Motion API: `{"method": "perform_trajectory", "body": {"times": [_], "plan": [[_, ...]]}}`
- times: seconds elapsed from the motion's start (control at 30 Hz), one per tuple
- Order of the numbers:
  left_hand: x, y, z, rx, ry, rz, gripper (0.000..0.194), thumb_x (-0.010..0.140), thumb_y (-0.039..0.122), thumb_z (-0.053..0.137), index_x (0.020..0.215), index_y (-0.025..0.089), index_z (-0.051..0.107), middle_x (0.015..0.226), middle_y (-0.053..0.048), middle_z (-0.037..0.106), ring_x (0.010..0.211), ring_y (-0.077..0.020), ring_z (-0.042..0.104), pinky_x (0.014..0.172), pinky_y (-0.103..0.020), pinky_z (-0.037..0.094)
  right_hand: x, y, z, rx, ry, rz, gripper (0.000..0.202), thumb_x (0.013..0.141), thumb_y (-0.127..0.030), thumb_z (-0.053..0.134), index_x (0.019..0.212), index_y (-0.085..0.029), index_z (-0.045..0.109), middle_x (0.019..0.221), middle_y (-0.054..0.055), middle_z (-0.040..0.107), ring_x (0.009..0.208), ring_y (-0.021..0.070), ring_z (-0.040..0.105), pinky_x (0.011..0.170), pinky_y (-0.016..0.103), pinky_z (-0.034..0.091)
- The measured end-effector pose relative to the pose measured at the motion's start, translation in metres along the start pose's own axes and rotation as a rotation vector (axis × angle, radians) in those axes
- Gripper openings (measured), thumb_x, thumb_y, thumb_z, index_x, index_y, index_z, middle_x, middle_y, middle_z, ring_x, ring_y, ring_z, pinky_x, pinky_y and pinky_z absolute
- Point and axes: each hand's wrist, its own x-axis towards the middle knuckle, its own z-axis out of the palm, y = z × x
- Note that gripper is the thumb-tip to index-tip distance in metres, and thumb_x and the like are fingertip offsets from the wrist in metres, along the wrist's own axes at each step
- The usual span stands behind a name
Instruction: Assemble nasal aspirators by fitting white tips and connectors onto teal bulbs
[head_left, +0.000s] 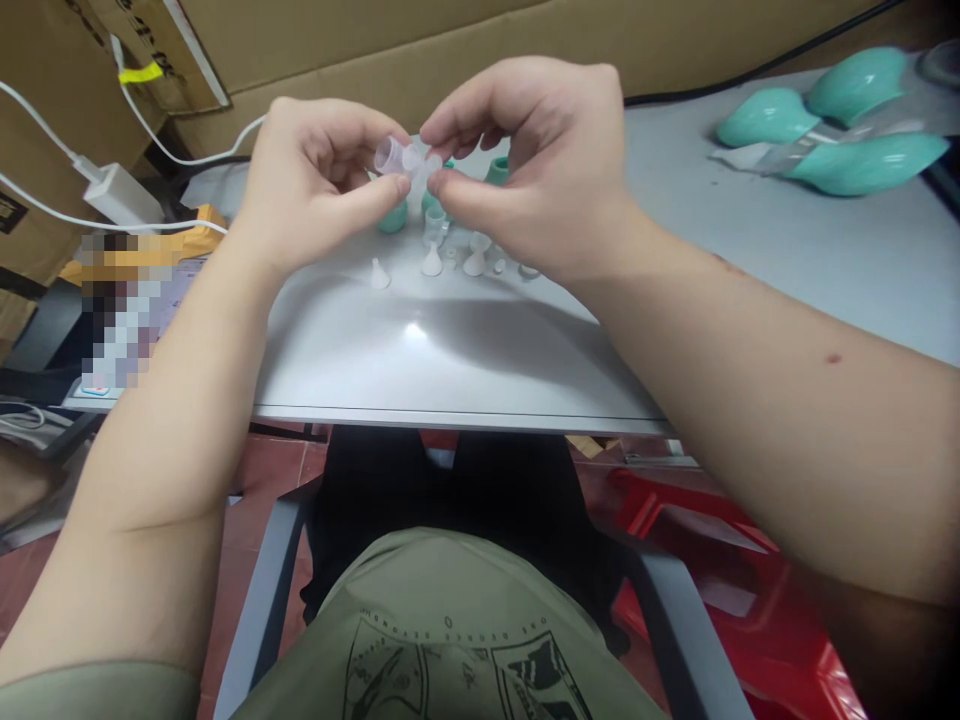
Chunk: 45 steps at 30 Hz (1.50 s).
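Observation:
Above the table, my left hand (330, 165) pinches a clear plastic fitting (388, 156) with a round open mouth between thumb and fingers. Close beside it, my right hand (540, 150) has its thumb and fingertips closed around a small translucent piece (433, 166), which meets or nearly meets the fitting. I cannot tell whether the two are joined. Below the hands stand another clear fitting (435, 222) and several small white cone-shaped tips, one of them a white tip (380, 276) at the left. Green bulbs, such as this green bulb (391, 219), are partly hidden behind my hands.
Green squeeze bulbs (862, 165) with clear nozzles lie at the table's right. A white charger (120, 195) with cables and a yellow packet (150, 250) are at the left. Cardboard (337, 50) stands behind the table. A red plastic stool (705, 570) is below right.

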Motion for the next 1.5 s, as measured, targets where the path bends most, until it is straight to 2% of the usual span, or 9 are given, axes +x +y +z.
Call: {"method": "perform_trajectory", "body": {"times": [0.23, 0.43, 0.53, 0.6, 0.7, 0.93, 1.17, 1.33, 1.5], "plan": [[0.0, -0.001, 0.007, 0.044, 0.028, 0.04, 0.069, 0.09, 0.102, 0.088, 0.107, 0.035, 0.091, 0.086, -0.005, 0.077, 0.076, -0.0254, 0.07, 0.076, -0.052, 0.063, 0.001, 0.007, -0.005, -0.125, -0.043, -0.08, 0.009, 0.101, -0.031, 0.084, 0.107, -0.036, 0.086, 0.123, 0.002, 0.085, 0.124, 0.0277, 0.077, 0.116, 0.042, 0.063], [-0.002, -0.001, 0.006, -0.01, 0.022, 0.071, 0.046, 0.097, 0.082, 0.097, 0.112, 0.039, 0.096, 0.087, -0.004, 0.078, 0.075, -0.0265, 0.07, 0.073, -0.05, 0.061, 0.0, 0.008, 0.004, -0.013, 0.017, -0.053, 0.005, 0.105, -0.03, 0.084, 0.107, -0.029, 0.088, 0.117, 0.001, 0.085, 0.111, 0.0227, 0.079, 0.111, 0.039, 0.063], [0.004, -0.024, 0.005, -0.064, -0.007, 0.22, 0.047, 0.096, 0.077, 0.102, 0.12, 0.037, 0.095, 0.087, -0.002, 0.08, 0.07, -0.0224, 0.063, 0.06, -0.043, 0.057, 0.003, 0.015, 0.01, 0.031, 0.054, -0.12, 0.014, 0.099, -0.041, 0.094, 0.1, -0.03, 0.086, 0.108, 0.002, 0.085, 0.1, 0.0238, 0.078, 0.101, 0.04, 0.066], [0.01, -0.045, 0.005, -0.08, 0.02, 0.241, 0.058, 0.098, 0.082, 0.1, 0.126, 0.031, 0.095, 0.09, -0.004, 0.081, 0.072, -0.0184, 0.063, 0.062, -0.039, 0.054, 0.006, 0.02, 0.013, 0.092, 0.1, -0.183, 0.029, 0.094, -0.054, 0.099, 0.094, -0.029, 0.083, 0.1, 0.002, 0.083, 0.089, 0.0227, 0.074, 0.09, 0.041, 0.066], [0.017, -0.067, 0.007, -0.126, -0.071, 0.277, 0.07, 0.092, 0.08, 0.107, 0.132, 0.025, 0.093, 0.092, -0.005, 0.084, 0.074, -0.0174, 0.066, 0.069, -0.039, 0.06, 0.007, 0.024, 0.014, 0.117, 0.071, -0.162, 0.03, 0.095, -0.059, 0.096, 0.095, -0.032, 0.084, 0.102, 0.001, 0.084, 0.087, 0.0228, 0.073, 0.087, 0.042, 0.065], [0.014, -0.054, 0.014, -0.212, -0.009, 0.301, 0.055, 0.098, 0.079, 0.102, 0.125, 0.031, 0.096, 0.09, -0.005, 0.083, 0.068, -0.0174, 0.064, 0.06, -0.038, 0.055, 0.007, 0.029, 0.02, 0.172, 0.125, -0.178, 0.045, 0.091, -0.074, 0.1, 0.095, -0.031, 0.087, 0.098, 0.004, 0.081, 0.086, 0.0224, 0.072, 0.086, 0.04, 0.065], [0.015, -0.042, 0.017, -0.3, 0.026, 0.306, 0.046, 0.087, 0.063, 0.114, 0.117, 0.031, 0.1, 0.087, -0.006, 0.084, 0.063, -0.0178, 0.068, 0.054, -0.034, 0.056, 0.005, 0.031, 0.021, 0.335, 0.105, -0.125, 0.029, 0.088, -0.058, 0.109, 0.1, -0.035, 0.095, 0.104, 0.001, 0.084, 0.092, 0.0228, 0.077, 0.089, 0.04, 0.068], [0.016, -0.045, 0.018, -0.3, 0.012, 0.306, 0.057, 0.09, 0.075, 0.111, 0.118, 0.027, 0.097, 0.088, -0.006, 0.084, 0.065, -0.0168, 0.068, 0.057, -0.035, 0.06, 0.001, 0.022, 0.015, 0.42, 0.076, -0.109, 0.013, 0.093, -0.031, 0.106, 0.103, -0.03, 0.098, 0.105, 0.002, 0.087, 0.094, 0.0192, 0.077, 0.094, 0.035, 0.066], [0.018, -0.061, 0.014, -0.294, -0.038, 0.278, 0.068, 0.086, 0.078, 0.112, 0.123, 0.024, 0.092, 0.095, -0.007, 0.086, 0.072, -0.0194, 0.072, 0.066, -0.04, 0.065, 0.004, 0.019, 0.018, 0.57, 0.04, -0.019, 0.015, 0.092, -0.028, 0.106, 0.099, -0.026, 0.093, 0.102, 0.001, 0.086, 0.093, 0.017, 0.075, 0.094, 0.031, 0.066]]}}
